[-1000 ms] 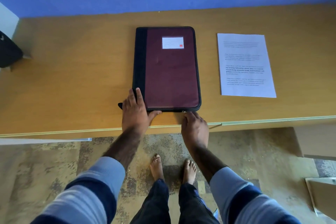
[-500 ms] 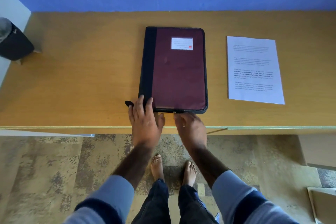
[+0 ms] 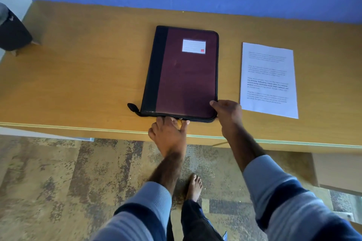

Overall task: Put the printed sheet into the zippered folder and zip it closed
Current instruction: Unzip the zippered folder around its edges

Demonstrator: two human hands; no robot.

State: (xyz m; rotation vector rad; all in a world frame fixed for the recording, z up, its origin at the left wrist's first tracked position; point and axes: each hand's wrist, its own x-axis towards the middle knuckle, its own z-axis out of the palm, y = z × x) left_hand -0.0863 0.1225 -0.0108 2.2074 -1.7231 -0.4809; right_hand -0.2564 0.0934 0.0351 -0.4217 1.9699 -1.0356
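A maroon zippered folder [image 3: 186, 76] with a black spine and a white label lies shut on the wooden table [image 3: 78, 76]. To its right lies the printed sheet [image 3: 268, 80], flat and untouched. My left hand [image 3: 168, 135] is at the middle of the folder's near edge, where thumb and fingers pinch the small zipper pull [image 3: 180, 118]. My right hand [image 3: 228, 113] grips the folder's near right corner, with the thumb on the cover and the fingers round the edge.
A black zipper tail tab [image 3: 133, 106] sticks out at the folder's near left corner. A dark object [image 3: 13, 33] stands at the table's far left. A blue wall runs behind the table. My bare feet stand on patterned floor below the table's front edge.
My left hand slid from the folder's near left corner to the middle of the near edge. My right hand moved from that edge to the near right corner.
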